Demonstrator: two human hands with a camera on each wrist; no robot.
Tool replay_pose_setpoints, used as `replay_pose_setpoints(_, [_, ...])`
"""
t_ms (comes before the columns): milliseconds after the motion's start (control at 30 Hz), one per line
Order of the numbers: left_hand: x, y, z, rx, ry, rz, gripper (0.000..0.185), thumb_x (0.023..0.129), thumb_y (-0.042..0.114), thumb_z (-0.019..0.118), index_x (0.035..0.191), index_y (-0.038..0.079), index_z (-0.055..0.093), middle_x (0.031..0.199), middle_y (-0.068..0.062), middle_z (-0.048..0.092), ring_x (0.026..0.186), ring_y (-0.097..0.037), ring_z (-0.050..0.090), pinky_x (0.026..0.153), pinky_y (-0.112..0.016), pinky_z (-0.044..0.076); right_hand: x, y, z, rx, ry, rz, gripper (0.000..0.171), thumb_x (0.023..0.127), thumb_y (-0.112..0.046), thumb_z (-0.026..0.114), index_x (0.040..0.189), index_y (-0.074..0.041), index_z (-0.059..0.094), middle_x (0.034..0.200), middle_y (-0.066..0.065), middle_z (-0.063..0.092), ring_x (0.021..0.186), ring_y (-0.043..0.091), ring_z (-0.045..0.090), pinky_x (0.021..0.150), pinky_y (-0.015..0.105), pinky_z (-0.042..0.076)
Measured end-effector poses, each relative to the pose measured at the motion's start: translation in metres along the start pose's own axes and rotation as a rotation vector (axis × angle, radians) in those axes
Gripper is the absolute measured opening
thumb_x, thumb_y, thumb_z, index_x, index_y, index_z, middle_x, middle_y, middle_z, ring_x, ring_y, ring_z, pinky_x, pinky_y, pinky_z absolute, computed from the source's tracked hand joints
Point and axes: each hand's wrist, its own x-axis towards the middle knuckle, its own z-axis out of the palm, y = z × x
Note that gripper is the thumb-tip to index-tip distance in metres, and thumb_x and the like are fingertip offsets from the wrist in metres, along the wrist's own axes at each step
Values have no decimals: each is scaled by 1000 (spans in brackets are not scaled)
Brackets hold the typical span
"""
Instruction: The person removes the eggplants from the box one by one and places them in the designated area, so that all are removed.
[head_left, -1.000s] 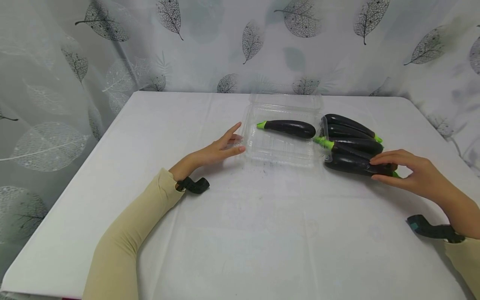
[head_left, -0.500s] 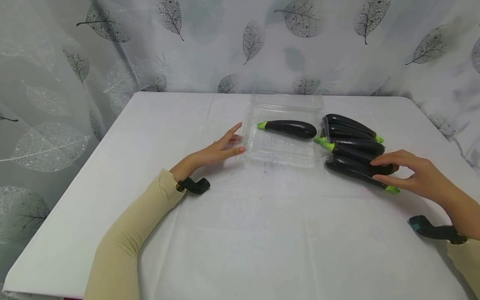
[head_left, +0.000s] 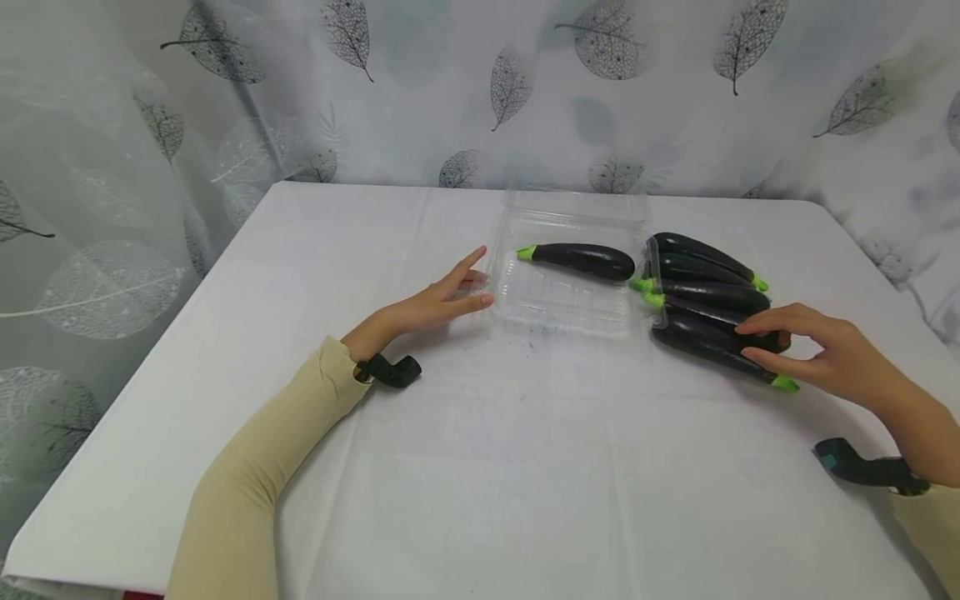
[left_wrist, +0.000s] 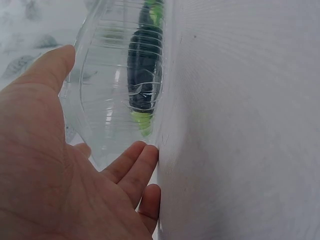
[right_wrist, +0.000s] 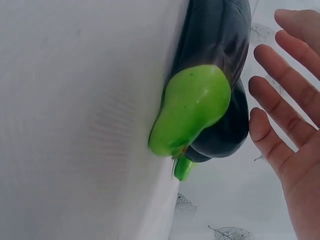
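nearest eggplant | dark purple, green stem | flat on table, front of pile

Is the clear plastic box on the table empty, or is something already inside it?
Not empty. The clear plastic box holds one eggplant; the other eggplants lie outside, beside it.
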Motion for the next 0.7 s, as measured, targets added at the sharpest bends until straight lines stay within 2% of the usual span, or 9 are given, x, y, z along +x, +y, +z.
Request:
replay_pose_setpoints(133, [0, 0, 0, -3, 1, 4, 84, 99, 37, 55, 157, 32, -7, 155, -12, 28, 145, -26, 25, 117, -50, 20, 2, -1, 0, -20, -24, 4, 46, 88, -44, 67, 96, 1, 73, 100, -3, 66, 76, 2, 44, 65, 12, 36])
replay_pose_setpoints(267, [1, -1, 0, -3, 3, -1, 84, 100, 36, 55, 157, 33, -6, 155, -11, 28, 145, -25, 24, 117, -50, 20, 4, -4, -1, -42, -41, 3, 27, 83, -22, 79, 98, -1, 73, 98, 0, 65, 76, 2, 45, 66, 12, 37])
replay_pose_setpoints(367, [1, -1, 0, -6, 2, 1, 83, 100, 34, 54, 157, 32, -6, 155, -11, 28, 145, -26, 24, 117, -51, 19, 6, -6, 0, -42, -47, 5, 25, 80, -15, 82, 99, -2, 73, 98, 1, 65, 77, 1, 46, 68, 11, 38])
replay_pose_setpoints(400, [1, -1, 0, -7, 2, 0, 83, 100, 34, 54, 157, 32, -6, 155, -11, 28, 146, -26, 24, 117, -51, 19, 7, -6, 0, -28, -44, 5, 26, 82, -19, 81, 98, -1, 73, 98, 1, 66, 77, 2, 47, 69, 11, 39])
replay_pose_setpoints(433, [1, -2, 0, -8, 1, 0, 83, 100, 34, 54, 157, 32, -6, 155, -11, 28, 146, -26, 24, 117, -51, 19, 8, -8, 0, -28, -51, 14, 25, 79, -14, 82, 98, -1, 73, 98, 1, 66, 78, 2, 47, 70, 10, 39])
replay_pose_setpoints(600, [1, -1, 0, -10, -2, 1, 83, 100, 34, 54, 157, 32, -7, 155, -11, 27, 146, -25, 23, 117, -51, 18, 15, -14, 4, 46, -31, -9, 38, 88, -36, 72, 96, 1, 73, 99, 0, 68, 78, 4, 50, 73, 9, 39])
replay_pose_setpoints(633, [1, -1, 0, -10, -4, 1, 83, 100, 34, 54, 157, 32, -7, 155, -11, 27, 146, -25, 23, 117, -51, 18, 17, -16, 4, 49, -31, -11, 38, 88, -36, 71, 96, 1, 73, 100, -1, 68, 79, 3, 50, 73, 9, 40])
replay_pose_setpoints(667, [1, -1, 0, -10, -5, 3, 83, 100, 34, 54, 157, 32, -7, 155, -11, 27, 146, -25, 23, 117, -51, 18, 17, -16, 5, 65, -21, -23, 49, 90, -46, 63, 96, 2, 73, 100, -1, 68, 78, 4, 50, 74, 8, 39])
replay_pose_setpoints(700, [1, -1, 0, -11, -5, 3, 83, 100, 35, 54, 157, 32, -7, 155, -11, 27, 146, -25, 23, 117, -51, 18, 18, -17, 6, 65, -22, -22, 49, 90, -46, 62, 96, 2, 73, 100, -1, 68, 78, 4, 50, 74, 8, 40])
